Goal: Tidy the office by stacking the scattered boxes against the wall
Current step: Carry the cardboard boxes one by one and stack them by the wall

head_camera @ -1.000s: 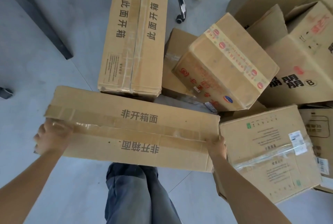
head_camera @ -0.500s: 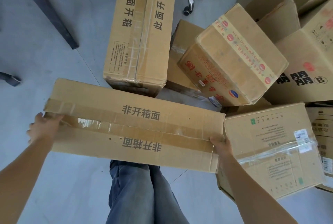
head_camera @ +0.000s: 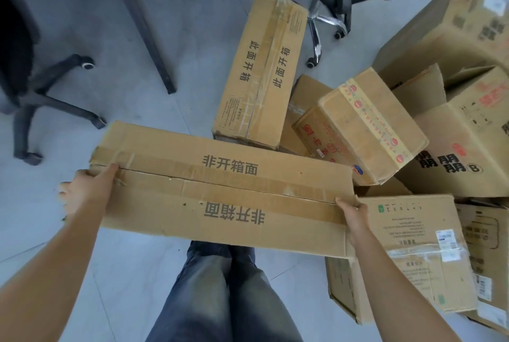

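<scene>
Floor (head_camera: 192, 25) boxes (head_camera: 371, 127) crowd the right; left hand (head_camera: 82, 193) and right hand (head_camera: 355, 217) clasp the long box (head_camera: 220, 193) by its ends; its gaping seam may buckle.

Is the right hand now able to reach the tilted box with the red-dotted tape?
Probably not yet: the right hand grips one end of the long box, the left hand the other; it must first let go. The tilted box lies just beyond.

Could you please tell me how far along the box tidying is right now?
Done: no finished stack shows. In hand: the long box is held at its ends by the left hand and right hand. Left: the second long box, the red-taped box and the labelled box lie scattered on the floor.
</scene>
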{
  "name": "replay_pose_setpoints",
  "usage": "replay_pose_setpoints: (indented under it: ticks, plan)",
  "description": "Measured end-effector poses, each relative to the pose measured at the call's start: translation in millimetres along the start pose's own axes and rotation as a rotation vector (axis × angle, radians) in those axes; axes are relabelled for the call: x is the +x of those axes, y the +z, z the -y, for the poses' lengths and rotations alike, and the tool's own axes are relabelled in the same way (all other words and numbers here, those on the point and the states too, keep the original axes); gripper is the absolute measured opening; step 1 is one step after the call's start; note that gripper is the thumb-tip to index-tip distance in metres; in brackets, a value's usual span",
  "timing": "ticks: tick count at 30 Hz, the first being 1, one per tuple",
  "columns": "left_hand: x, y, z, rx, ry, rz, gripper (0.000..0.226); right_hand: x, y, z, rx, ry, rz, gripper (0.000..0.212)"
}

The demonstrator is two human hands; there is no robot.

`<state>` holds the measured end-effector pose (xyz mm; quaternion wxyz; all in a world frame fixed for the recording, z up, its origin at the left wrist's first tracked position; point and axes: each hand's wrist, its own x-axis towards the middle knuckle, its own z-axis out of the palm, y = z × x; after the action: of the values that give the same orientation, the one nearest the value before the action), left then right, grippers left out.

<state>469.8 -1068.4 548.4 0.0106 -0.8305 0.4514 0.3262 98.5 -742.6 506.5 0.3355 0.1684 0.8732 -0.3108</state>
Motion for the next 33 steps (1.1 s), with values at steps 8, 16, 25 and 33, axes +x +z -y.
replay_pose_setpoints:
  ticks: [8,16,25,33]
  plan:
    - [-38,-74,47,-0.148,-0.124,-0.091,0.068,-69,2,61,-0.082,-0.175,0.072,0.073]
    - [-118,-130,130,-0.327,-0.29,-0.296,0.062,-121,17,85,-0.184,-0.38,0.213,0.068]
    - [-245,-150,269,-0.47,-0.573,-0.581,0.066,-199,47,82,-0.333,-0.626,0.572,0.06]
    - [-361,-132,410,-0.666,-0.926,-0.707,0.066,-310,92,45,-0.682,-0.916,0.802,0.055]
